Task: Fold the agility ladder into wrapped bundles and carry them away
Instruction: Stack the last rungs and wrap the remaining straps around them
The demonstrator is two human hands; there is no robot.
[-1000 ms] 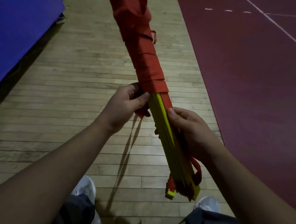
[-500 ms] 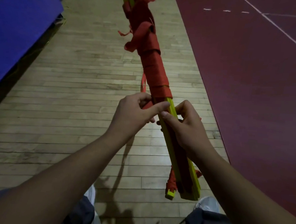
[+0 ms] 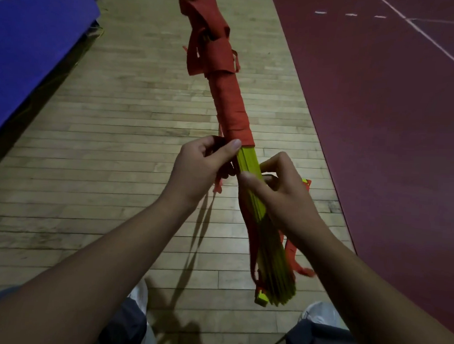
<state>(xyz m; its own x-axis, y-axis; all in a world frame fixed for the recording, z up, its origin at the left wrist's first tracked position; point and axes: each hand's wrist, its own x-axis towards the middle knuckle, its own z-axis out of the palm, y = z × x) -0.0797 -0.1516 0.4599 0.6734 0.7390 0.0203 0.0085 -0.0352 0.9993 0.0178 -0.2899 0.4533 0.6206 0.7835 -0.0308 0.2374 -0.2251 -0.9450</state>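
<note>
Partly red-wrapped yellow ladder bundle (image 3: 232, 109); fingers (image 3: 207, 144) of left hand (image 3: 199, 173), right hand (image 3: 285, 198) grip it.

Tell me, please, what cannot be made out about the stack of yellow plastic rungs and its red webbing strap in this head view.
1. Head view, far end of the stack of yellow plastic rungs: cut off by the top edge.
2. Head view, rung count: near end motion-blurred.
3. Head view, red webbing strap inside the left hand: hidden by its curled fingers.
4. Head view, right hand grip underneath: hidden by its own back.
</note>
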